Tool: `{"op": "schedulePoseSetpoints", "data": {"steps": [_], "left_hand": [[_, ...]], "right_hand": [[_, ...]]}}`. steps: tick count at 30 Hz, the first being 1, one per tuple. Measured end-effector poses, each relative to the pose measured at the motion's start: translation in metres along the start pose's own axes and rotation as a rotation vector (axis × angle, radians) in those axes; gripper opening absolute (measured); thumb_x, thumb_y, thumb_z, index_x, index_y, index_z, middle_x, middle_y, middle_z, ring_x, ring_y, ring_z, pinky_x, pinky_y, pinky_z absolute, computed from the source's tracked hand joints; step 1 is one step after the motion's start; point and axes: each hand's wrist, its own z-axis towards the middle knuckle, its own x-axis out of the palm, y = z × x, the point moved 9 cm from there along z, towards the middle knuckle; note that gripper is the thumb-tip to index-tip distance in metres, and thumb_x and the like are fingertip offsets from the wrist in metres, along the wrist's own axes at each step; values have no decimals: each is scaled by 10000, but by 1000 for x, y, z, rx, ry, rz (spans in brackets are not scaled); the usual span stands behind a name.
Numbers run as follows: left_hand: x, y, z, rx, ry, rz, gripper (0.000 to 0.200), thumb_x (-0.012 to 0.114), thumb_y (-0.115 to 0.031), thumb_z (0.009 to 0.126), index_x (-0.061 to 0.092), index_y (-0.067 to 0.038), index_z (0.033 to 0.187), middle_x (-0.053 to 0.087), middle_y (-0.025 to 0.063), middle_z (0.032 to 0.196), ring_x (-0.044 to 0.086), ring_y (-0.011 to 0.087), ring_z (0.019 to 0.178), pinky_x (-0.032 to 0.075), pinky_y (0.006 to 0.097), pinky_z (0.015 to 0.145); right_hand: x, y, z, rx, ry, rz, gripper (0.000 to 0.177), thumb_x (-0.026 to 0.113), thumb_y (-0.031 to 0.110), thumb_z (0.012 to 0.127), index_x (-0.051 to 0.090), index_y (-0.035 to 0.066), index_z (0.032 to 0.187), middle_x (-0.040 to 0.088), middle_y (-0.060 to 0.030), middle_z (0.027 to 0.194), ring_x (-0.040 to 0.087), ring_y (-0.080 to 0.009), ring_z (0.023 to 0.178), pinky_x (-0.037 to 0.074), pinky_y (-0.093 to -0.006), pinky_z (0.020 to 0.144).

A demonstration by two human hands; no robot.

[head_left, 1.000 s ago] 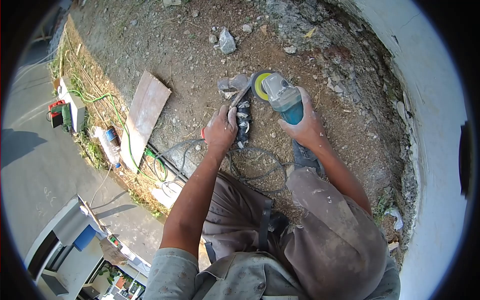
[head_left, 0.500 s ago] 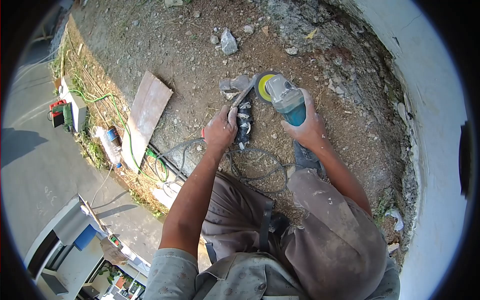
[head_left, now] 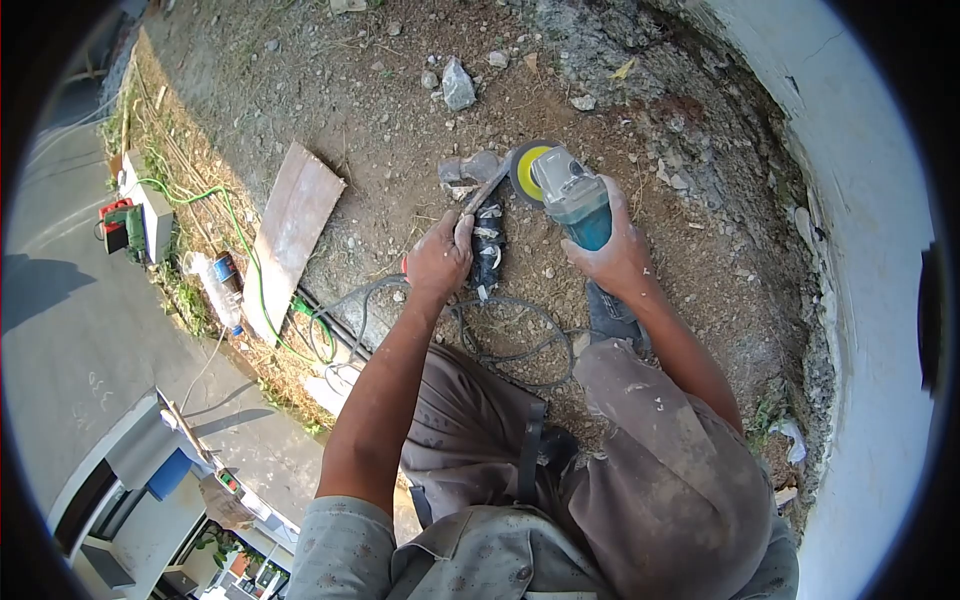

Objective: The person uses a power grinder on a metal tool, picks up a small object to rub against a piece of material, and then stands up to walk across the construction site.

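My right hand (head_left: 612, 248) wraps round the teal body of an angle grinder (head_left: 590, 225). The yellow-faced disc (head_left: 530, 174) of the grinder points left, its rim right at the end of a narrow flat metal bar (head_left: 487, 188). Dusty fingers of my left hand (head_left: 440, 255) close on that bar, which slants up and right; a bit of red shows at the hand's left side. Just below the bar lies a black, white-streaked object (head_left: 487, 245), with a dusty grey-brown piece (head_left: 470, 170) above it. The left palm is hidden.
A grey cable (head_left: 510, 305) loops over the dirt before my knees. To the left lie a board (head_left: 295, 225), a green cord (head_left: 260, 270) and a red-and-green tool (head_left: 122, 228). Stones (head_left: 458, 85) dot the soil ahead. A white wall (head_left: 870, 200) runs along the right.
Very little differs. The left forearm and hand have shifted a touch; the grinder and bar keep nearly the same place, disc against the bar's end.
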Motion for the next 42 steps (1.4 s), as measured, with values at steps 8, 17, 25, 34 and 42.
{"op": "schedulePoseSetpoints", "data": {"steps": [8,17,25,34,42], "left_hand": [[1,5,4,-3,71,-49,449,411,-524,1022,592,-120,1094,685,237,959,638,472,951,493,537,813],[4,9,7,10,78,-47,474,393,-538,1023,593,-116,1100,685,247,971,641,468,966,492,542,825],[4,9,7,22,69,-34,463,399,-533,1024,587,-116,1094,687,240,968,644,464,957,492,544,821],[4,9,9,13,120,-43,500,374,-539,1029,601,-126,1196,681,251,1010,629,472,994,491,527,838],[4,11,11,-5,162,-17,545,369,-583,1013,602,-140,1228,689,255,1040,638,460,1021,495,525,875]], "right_hand": [[-1,0,3,28,20,-1,992,775,310,756,190,178,1547,633,-278,1232,639,-491,1061,524,-520,929],[-5,2,8,42,22,-44,982,773,307,753,206,173,1544,642,-279,1215,645,-492,1046,530,-519,911],[-6,6,16,3,5,-40,989,778,306,747,210,163,1545,630,-269,1252,641,-481,1072,524,-512,927],[-38,10,39,-32,-154,-52,1015,792,311,733,220,147,1555,595,-252,1323,623,-432,1158,498,-475,991],[-19,9,29,34,15,37,1029,817,279,716,238,144,1557,499,-229,1438,534,-408,1287,437,-464,1070]]}}
